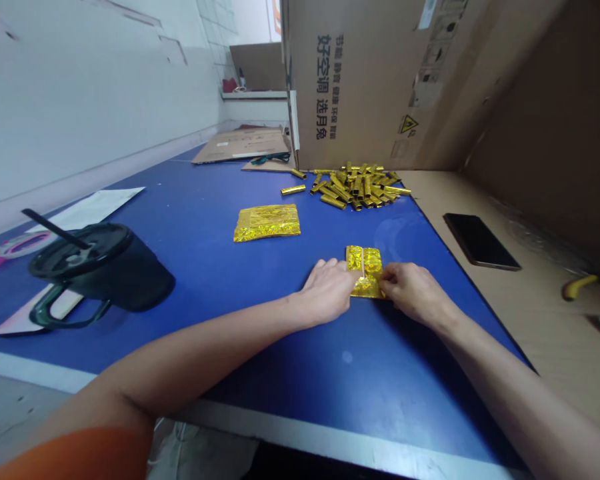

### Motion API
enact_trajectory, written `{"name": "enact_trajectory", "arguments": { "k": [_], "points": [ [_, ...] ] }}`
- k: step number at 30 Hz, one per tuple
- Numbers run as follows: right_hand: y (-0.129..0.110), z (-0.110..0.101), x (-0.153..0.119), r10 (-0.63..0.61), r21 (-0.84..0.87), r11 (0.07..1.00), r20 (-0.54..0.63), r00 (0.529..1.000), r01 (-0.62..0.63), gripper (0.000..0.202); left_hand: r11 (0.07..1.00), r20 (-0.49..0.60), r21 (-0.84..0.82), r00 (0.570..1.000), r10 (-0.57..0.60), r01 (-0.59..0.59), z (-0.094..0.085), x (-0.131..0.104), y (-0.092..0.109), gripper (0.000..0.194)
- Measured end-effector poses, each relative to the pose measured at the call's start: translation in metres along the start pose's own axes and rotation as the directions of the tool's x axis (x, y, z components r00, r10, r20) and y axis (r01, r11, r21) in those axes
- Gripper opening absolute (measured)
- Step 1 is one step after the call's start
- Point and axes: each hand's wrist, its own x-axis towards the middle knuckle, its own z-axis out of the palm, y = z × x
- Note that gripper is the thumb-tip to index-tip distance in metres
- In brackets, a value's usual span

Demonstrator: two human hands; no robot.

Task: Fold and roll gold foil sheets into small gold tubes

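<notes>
Fingers, head view: right hand point(414, 289) is seemingly pinching the right edge of the folded gold sheet point(374, 263); left hand point(331, 288) is lying curled, grip unclear, one tip touching near the seam. Sheet is lying on blue table point(280, 360). Risk: uneven pressure could be skewing it.

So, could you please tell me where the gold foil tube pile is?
In the head view, the gold foil tube pile lies right of centre on the blue tabletop, just in front of the cardboard box.
</notes>
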Motion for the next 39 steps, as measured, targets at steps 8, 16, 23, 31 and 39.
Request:
{"name": "enact_trajectory", "arguments": {
  "k": [8, 16, 23, 31, 39],
  "points": [
    [0.002, 0.003, 0.002, -0.025, -0.065, 0.998, -0.022, 0.999, 0.024, 0.017, 0.999, -0.001, 0.041, 1.000, -0.004, 0.004, 0.000, 0.000, 0.005, 0.031],
    [0.003, 0.009, 0.001, -0.054, -0.162, 0.986, -0.056, 0.997, 0.044, 0.016, 0.999, 0.023, 0.046, 0.999, -0.027, 0.026, -0.001, 0.000, 0.007, 0.028],
    [0.003, 0.010, -0.004, 0.006, -0.221, 0.975, -0.059, 0.998, -0.019, 0.015, 0.998, -0.002, 0.044, 0.999, -0.038, 0.038, -0.001, -0.001, 0.005, 0.028],
    [0.001, 0.009, -0.010, -0.002, -0.361, 0.932, -0.032, 0.999, -0.010, 0.021, 0.992, -0.166, 0.099, 0.981, 0.096, -0.081, 0.002, -0.003, 0.005, 0.029],
    [-0.003, 0.009, -0.013, -0.071, -0.418, 0.906, -0.016, 0.997, 0.058, 0.019, 0.949, -0.034, 0.111, 0.953, 0.300, -0.295, -0.004, -0.002, 0.002, 0.018]
  ]
}}
